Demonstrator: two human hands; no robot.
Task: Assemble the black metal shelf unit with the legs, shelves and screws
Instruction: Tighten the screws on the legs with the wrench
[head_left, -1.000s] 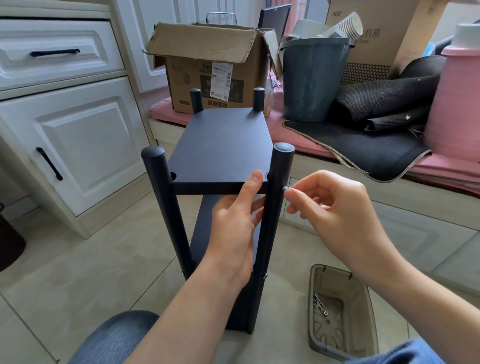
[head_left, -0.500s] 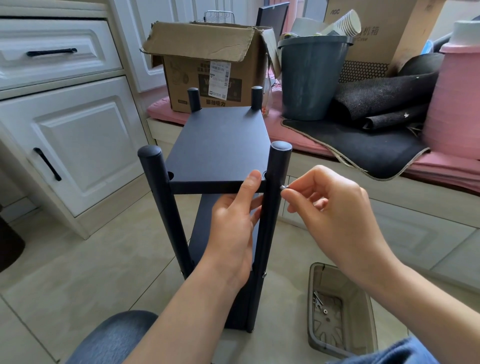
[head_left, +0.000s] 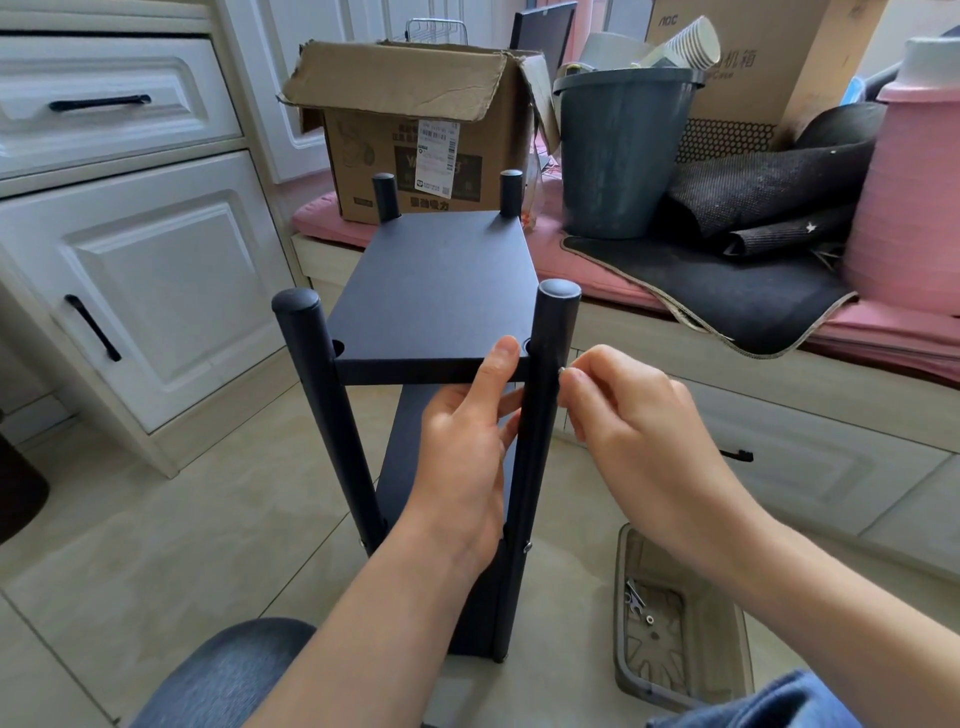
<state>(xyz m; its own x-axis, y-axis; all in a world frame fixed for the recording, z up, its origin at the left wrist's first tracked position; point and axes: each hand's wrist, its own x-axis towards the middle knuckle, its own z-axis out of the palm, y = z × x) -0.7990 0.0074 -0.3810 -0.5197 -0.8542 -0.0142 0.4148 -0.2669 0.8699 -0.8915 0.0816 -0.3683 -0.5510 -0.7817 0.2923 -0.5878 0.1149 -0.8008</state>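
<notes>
The black shelf unit (head_left: 436, 364) stands upright on the tiled floor (head_left: 156, 545), right in front of the person. Four legs show: two near ones (head_left: 545, 415) and two far ones (head_left: 511, 192) poking up past the top shelf (head_left: 436, 291). A second shelf (head_left: 410, 447) sits lower down, so two shelves can be counted. The left hand (head_left: 462, 452) holds the top shelf's front edge beside the near right leg, thumb on the edge and fingers curled underneath. The right hand (head_left: 634, 421) pinches one small silver screw (head_left: 562, 371) against the outer side of that leg. Another screw head (head_left: 527, 545) shows lower on the same leg.

A small tray (head_left: 727, 649) lies on the floor to the right with a few loose metal parts (head_left: 636, 603) inside. Behind the shelf unit a cushioned bench (head_left: 883, 332) carries one cardboard box (head_left: 415, 140), one dark bucket (head_left: 618, 156), a black mat (head_left: 717, 291) and a pink bin (head_left: 909, 208). White cabinets (head_left: 130, 260) stand on the left
</notes>
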